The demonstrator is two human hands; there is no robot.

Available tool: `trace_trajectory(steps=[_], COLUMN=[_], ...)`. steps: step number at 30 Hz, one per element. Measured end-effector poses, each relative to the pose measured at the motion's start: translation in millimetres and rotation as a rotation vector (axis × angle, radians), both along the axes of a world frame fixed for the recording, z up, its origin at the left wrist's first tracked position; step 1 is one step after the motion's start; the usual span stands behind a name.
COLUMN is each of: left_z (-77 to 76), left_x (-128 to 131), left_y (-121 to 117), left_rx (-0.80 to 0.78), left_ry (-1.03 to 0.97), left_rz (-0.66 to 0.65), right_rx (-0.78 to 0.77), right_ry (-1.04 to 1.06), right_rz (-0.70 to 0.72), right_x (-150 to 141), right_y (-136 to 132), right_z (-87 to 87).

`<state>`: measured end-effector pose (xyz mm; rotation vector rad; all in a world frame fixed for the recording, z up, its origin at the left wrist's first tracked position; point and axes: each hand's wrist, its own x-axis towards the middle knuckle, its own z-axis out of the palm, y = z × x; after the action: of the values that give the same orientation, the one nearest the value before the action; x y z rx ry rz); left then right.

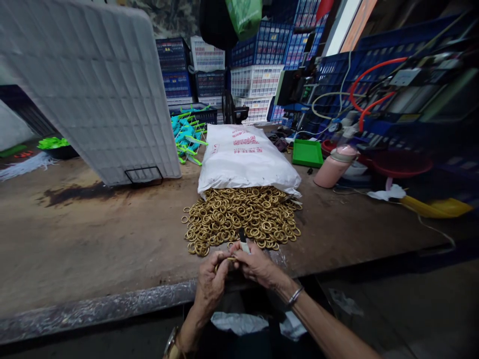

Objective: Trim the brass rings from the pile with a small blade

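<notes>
Gold-coloured ring (232,259) at the centre of my clock, 12 pointing straight ahead from the person's hands, over the near edge of the table (112,239). From my remote feed I log the left hand (210,281) at 7 o'clock, thumb and fingers pinched on this ring. I read the right hand (258,264) at 3 o'clock as closed round a narrow tool (243,240), black at the far end, pale lower down; fingers mask the rest. Whether the tool touches the ring, I cannot tell.

At 12 o'clock, just beyond the hands, I note a heap of rings (239,219) of the same colour, loose on the tabletop. It meets the near end of a white bag (247,159), lying flat with red print. At 11 o'clock, beside the bag, I record a pile of teal and lime-green pieces (189,134). Between 10 and 11 a tall whitish panel (108,89) stands tilted. Between 1 and 2 I see a green tray (307,152); at 2 o'clock, a pink bottle (333,169). Stacked blue and white crates (256,80) fill the far 12 o'clock.
</notes>
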<state>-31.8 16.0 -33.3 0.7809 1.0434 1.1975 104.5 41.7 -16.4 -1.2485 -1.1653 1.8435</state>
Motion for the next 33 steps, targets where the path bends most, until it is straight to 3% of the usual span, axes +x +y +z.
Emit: trace_trajectory(steps=[3, 7, 14, 19, 23, 27, 33], left_z=[1.6, 2.7, -2.2, 3.9, 7.0, 2.5, -3.3], left_x=[-0.2, 1.0, 0.2, 1.3, 2.6, 3.4, 3.6], left_y=[0.4, 1.6, 1.8, -1.9, -4.6, -4.2, -2.0], left_rx=[0.194, 0.263, -0.03, -0.044, -0.045, -0.045, -0.032], left_ry=[0.203, 0.292, 0.154, -0.02, -0.046, -0.024, 0.047], left_rz=[0.016, 0.03, -0.16, -0.165, -0.097, -0.063, -0.037], right_rx=[0.244, 0.527, 0.465, 0.418, 0.537, 0.734, 0.734], right_ry=[-0.201, -0.452, -0.412, -0.339, -0.617, -0.878, -1.08], right_rz=[-0.029, -0.064, -0.038, -0.043, -0.075, 0.132, 0.251], right_x=[-2.5, -6.1, -7.5, -5.9, -1.5, -0.6, -6.7], right_y=[1.4, 3.3, 2.3, 4.8, 2.6, -7.3, -12.0], right_z=[-1.1, -6.4, -10.9, -4.0, -5.0, -5.5, 3.2])
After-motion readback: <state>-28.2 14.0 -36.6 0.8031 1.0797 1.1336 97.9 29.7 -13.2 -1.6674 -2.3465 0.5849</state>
